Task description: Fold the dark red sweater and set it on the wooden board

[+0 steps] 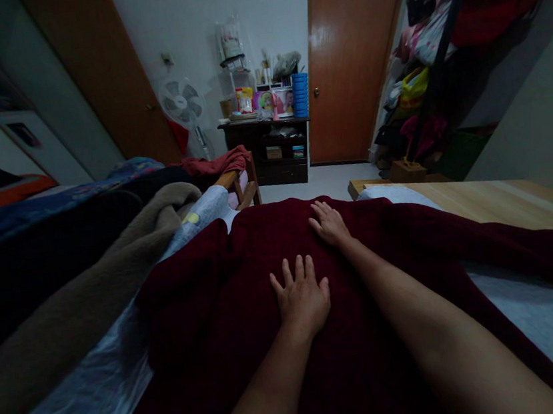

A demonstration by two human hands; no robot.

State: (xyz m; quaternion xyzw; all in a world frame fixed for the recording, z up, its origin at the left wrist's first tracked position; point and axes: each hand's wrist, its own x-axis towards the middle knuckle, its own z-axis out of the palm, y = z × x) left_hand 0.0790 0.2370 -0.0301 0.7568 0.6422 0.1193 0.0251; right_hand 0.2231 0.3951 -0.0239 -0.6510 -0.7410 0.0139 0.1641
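A dark red long-sleeved garment [246,291], perhaps a sweater, lies spread out in front of me. Its right-hand sleeve [492,241] stretches out to the right, while the left-hand sleeve [184,272] looks folded in against the body. My left hand [302,298] rests flat on the middle of the garment with its fingers spread. Farther up, close to the neckline, my right hand [330,224] also lies flat on the cloth, fingers extended. Neither hand grips anything. Beneath the garment is a light blue sheet [531,310].
On the left are a brown blanket [111,254] and dark clothes [49,241]. A wooden board [497,200] borders the sheet on the right. Farther back stand a white fan [183,104], a dark cabinet [261,162] with items on top, a door [353,56] and hanging clothes [494,12].
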